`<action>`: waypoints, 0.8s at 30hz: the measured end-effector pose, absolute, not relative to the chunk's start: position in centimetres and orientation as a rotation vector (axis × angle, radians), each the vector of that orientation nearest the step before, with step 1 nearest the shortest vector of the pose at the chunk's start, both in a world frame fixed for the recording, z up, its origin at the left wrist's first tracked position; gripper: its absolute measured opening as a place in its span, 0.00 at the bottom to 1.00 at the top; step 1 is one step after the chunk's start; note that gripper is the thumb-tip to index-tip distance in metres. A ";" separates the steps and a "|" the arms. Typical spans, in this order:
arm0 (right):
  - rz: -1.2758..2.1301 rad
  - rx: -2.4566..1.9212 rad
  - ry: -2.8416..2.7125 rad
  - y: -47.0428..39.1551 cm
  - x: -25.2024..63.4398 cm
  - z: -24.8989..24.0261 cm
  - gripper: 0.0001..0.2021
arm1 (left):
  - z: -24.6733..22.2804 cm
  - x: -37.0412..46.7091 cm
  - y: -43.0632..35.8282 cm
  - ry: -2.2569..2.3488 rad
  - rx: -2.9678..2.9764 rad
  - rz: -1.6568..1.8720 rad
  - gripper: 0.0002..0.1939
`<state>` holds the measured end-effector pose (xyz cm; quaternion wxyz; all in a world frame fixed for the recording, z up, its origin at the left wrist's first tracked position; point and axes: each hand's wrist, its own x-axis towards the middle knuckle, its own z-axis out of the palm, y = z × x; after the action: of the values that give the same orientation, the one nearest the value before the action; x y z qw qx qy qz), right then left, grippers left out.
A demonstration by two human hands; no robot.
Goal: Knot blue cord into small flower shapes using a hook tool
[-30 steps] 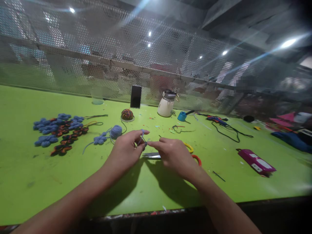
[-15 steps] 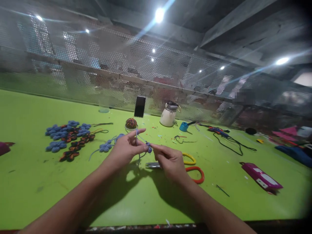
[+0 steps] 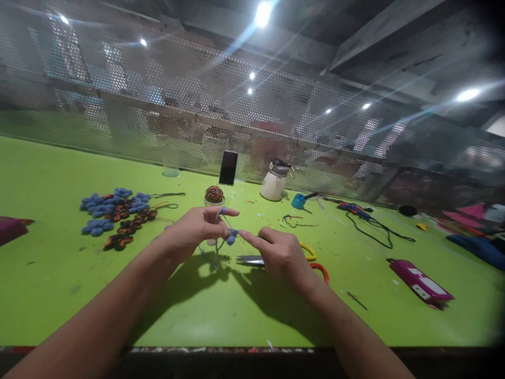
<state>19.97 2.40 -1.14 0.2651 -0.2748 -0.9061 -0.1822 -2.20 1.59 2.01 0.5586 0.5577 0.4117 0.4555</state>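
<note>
A small piece of blue crochet [image 3: 232, 238] is pinched between the thumb and fingers of my left hand [image 3: 201, 226], with blue yarn looped over the raised index finger. My right hand [image 3: 282, 252] is closed, its index finger reaching to the crochet's edge; the tool in its grip is mostly hidden. Under and beside my right hand lie scissors [image 3: 250, 260] with yellow and orange handles. On the left are blue crocheted flowers [image 3: 97, 227] and dark orange-black ones [image 3: 118, 241]. Behind my left hand sits a multicoloured yarn ball [image 3: 214, 194].
On the green table [image 3: 236, 321] stand a phone [image 3: 228, 168], a white jar [image 3: 274, 181] and a blue pot [image 3: 299, 201]. Right are a cabled tool [image 3: 355, 210] and a magenta case [image 3: 420, 281]. A perforated screen [image 3: 189, 105] runs behind.
Both hands have shifted slightly left with the crochet piece. My right index finger is now straighter, and the rest of that hand sits further from the piece. The view has tilted slightly.
</note>
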 end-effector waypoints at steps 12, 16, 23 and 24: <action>0.507 -0.679 -2.203 1.5 19.1 -0.3 0.17 | 1.8 -1.8 1.9 0.942 1.216 1.042 0.04; 0.729 -0.702 -2.069 1.4 18.9 -0.3 0.16 | 1.4 -1.5 1.9 0.898 1.182 1.046 0.06; 0.973 -0.852 -1.854 1.7 18.6 -0.4 0.15 | 1.5 -1.0 1.5 0.929 1.334 1.057 0.28; 1.017 -0.865 -1.822 1.8 18.6 -0.4 0.15 | 1.5 -0.9 1.4 0.943 1.363 1.069 0.30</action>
<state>18.59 1.81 -0.45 0.4272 -0.3464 -0.7294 0.4069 -0.86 1.40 1.53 0.5519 0.5765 0.3986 0.4518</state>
